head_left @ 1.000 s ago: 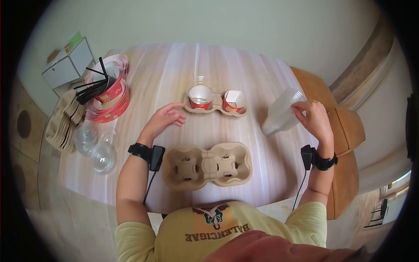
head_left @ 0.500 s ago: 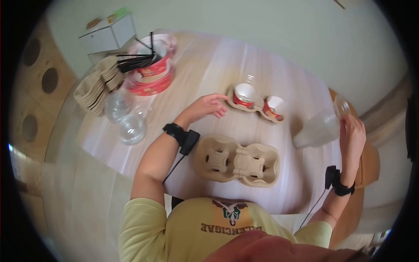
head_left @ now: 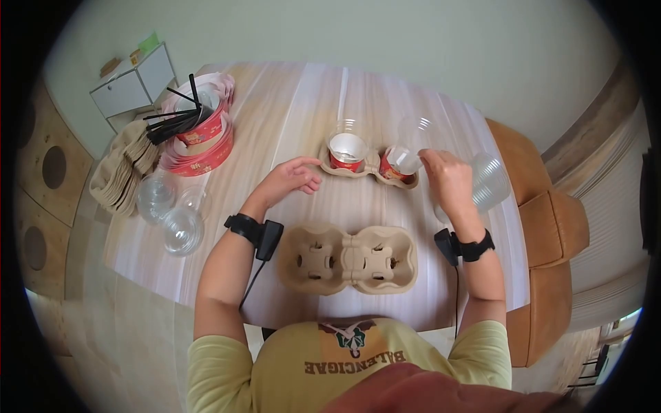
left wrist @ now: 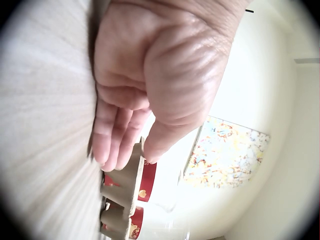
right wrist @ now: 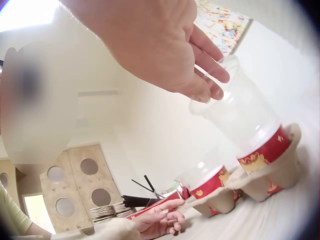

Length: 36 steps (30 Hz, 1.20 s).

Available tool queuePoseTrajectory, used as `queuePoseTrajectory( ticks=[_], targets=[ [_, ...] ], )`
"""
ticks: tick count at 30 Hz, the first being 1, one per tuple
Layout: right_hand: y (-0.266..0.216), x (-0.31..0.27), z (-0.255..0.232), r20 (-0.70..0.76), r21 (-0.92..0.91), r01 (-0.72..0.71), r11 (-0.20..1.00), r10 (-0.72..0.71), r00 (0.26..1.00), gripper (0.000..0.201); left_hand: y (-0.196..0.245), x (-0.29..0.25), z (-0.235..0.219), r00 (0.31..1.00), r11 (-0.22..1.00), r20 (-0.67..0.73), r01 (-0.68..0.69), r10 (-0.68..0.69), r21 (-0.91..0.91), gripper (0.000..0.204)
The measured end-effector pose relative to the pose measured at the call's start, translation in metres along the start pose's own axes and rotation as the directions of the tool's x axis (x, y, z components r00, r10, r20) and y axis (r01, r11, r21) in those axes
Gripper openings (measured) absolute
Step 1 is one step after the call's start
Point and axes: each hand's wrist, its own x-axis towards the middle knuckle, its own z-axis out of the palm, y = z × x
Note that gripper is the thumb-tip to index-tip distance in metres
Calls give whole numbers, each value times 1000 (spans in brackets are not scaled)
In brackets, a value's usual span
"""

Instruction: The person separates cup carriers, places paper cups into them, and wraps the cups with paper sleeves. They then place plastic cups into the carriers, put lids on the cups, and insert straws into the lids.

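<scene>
A cardboard carrier (head_left: 372, 167) with two red-sleeved holders stands mid-table. Its left holder (head_left: 346, 164) has a clear cup in it. My right hand (head_left: 451, 180) pinches the rim of a clear plastic cup (head_left: 413, 141) at the right holder; the right wrist view shows this cup (right wrist: 245, 107) standing within the red sleeve (right wrist: 267, 150), thumb and fingers at its rim. My left hand (head_left: 286, 180) touches the carrier's left end, its thumb against the edge (left wrist: 141, 145) in the left wrist view, other fingers loosely bent beside it.
A second, bare carrier (head_left: 349, 260) lies near the front edge. Stacked clear cups (head_left: 489, 182) lie at the right. To the left are clear lids (head_left: 182, 230), stacked carriers (head_left: 113, 172), red sleeves (head_left: 206, 158) and black straws (head_left: 175, 124). An orange chair (head_left: 551, 206) stands beyond the right edge.
My right hand has moved from the cup stack at the right to the carrier's right holder, bringing one clear cup. The left hand has stayed at the carrier's left end. The head view has shifted.
</scene>
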Motion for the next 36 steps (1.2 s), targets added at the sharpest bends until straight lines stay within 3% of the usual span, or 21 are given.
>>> queuePoseTrajectory(
  ticks=[6, 8, 15, 18, 21, 23, 25, 26, 27, 28, 30, 32, 33, 35, 36],
  targets=[
    [0, -8, 16, 120, 73, -74, 995, 65, 991, 7, -1, 2, -2, 1000, 1000, 14, -3, 3, 8, 34],
    [1, -10, 20, 245, 112, -115, 987, 85, 966, 8, -1, 2, -2, 1000, 1000, 11, -2, 2, 8, 34],
    [6, -23, 46, 219, 254, -81, 964, 24, 975, 7, -3, 2, -3, 1000, 1000, 15, 7, -7, -20, 35],
    [3, -24, 37, 179, 335, -100, 937, 41, 983, 26, -5, 3, -7, 999, 992, 39, 23, -18, -128, 33],
    [-10, -23, 13, 91, 319, -93, 943, 67, 994, 38, 23, -4, -2, 998, 986, -62, 19, -30, -164, 29],
    [-20, -25, -3, 54, 345, -70, 936, 55, 997, 33, 48, -17, -8, 991, 981, -134, -4, -23, -195, 27],
    [-30, -27, -16, 92, 467, -80, 880, 41, 995, 30, 72, -30, -15, 993, 997, -100, -71, 70, -11, 22],
    [-32, -31, -19, 126, 549, -110, 828, 48, 991, 26, 84, -43, -15, 991, 998, -121, -60, 58, -11, 22],
    [-32, -36, -19, 130, 564, -108, 819, 42, 991, 26, 98, -62, -17, 984, 945, -133, -75, 123, 320, 22],
    [-32, -42, -19, 146, 580, -128, 805, 52, 988, 22, 112, -82, -17, 977, 783, -114, -74, 182, 617, 22],
    [-31, -54, -13, 166, 605, -154, 781, 65, 984, 18, 132, -124, -3, 951, 354, -251, 176, 180, 919, 32],
    [-31, -65, -5, 250, 661, -247, 708, 102, 963, 13, 112, -161, -11, 903, 114, -284, 261, 323, 959, 46],
    [-31, -68, -4, 254, 666, -249, 703, 101, 962, 13, 102, -177, -15, 903, 112, -289, 267, 318, 957, 46],
    [-31, -70, -2, 397, 686, -376, 623, 112, 911, 12, 82, -202, -22, 839, 21, -481, 493, 254, 870, 61],
    [-31, -70, -1, 397, 687, -373, 623, 109, 911, 12, 74, -209, -19, 837, 22, -484, 496, 255, 868, 61]
  ],
)
